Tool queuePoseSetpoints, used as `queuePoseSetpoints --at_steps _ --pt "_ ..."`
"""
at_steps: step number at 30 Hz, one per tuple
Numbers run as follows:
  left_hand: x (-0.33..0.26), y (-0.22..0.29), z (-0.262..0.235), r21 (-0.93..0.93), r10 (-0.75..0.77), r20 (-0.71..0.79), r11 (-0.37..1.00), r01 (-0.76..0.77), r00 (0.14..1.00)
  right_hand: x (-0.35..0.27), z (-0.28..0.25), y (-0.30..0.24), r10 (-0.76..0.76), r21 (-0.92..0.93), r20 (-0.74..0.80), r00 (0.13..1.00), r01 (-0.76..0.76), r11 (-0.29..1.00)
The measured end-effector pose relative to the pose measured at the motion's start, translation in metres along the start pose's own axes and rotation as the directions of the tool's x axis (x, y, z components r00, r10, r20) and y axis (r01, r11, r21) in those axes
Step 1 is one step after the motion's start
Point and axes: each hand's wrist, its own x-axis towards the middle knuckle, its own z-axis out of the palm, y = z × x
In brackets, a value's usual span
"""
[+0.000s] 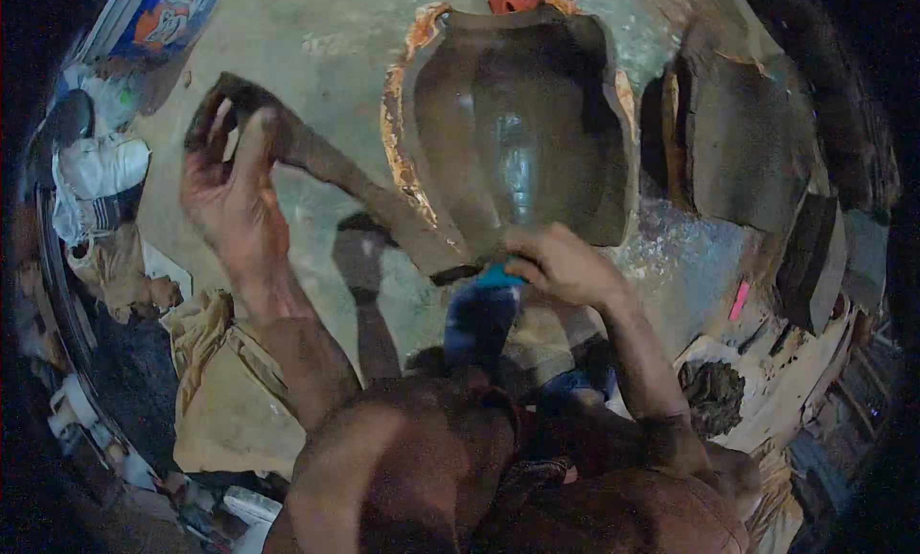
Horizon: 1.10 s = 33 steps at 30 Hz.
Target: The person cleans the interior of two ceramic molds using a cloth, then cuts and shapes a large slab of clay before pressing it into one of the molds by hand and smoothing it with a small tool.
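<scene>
A smooth, wet-looking dark grey slab, seemingly clay, lies in front of me, with ragged tan-orange pieces along its side edges. My left hand is raised to the left of it, thumb and fingers closed on the end of a long grey-brown strip. That strip slants down to the slab's near left corner. At this near edge my right hand grips a small teal tool, partly covered by the fingers. The tool is close to the strip's lower end; whether they touch I cannot tell.
Right of the slab lies another grey slab, with a darker piece nearer me. A pink stick and a dark lump sit at the right. Leftward are a white cloth, tan sheeting and a blue printed bag.
</scene>
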Motion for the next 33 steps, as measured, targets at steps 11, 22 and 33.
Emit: queuePoseSetpoints --at_steps 11,22,33 --pt "-0.021 0.035 0.122 -0.189 0.251 0.61 0.967 -0.169 0.752 0.0 -0.058 -0.085 -0.364 0.046 -0.676 0.64 0.53 0.847" --pt "0.138 -0.148 0.091 0.394 -0.065 0.878 0.661 -0.639 0.474 -0.305 -0.115 -0.102 0.397 0.35 -0.918 0.017 -0.439 0.828" --pt "0.076 -0.123 0.083 0.28 -0.453 0.804 0.86 0.426 0.387 -0.449 0.006 0.075 0.097 0.505 -0.86 -0.501 -0.807 0.306"
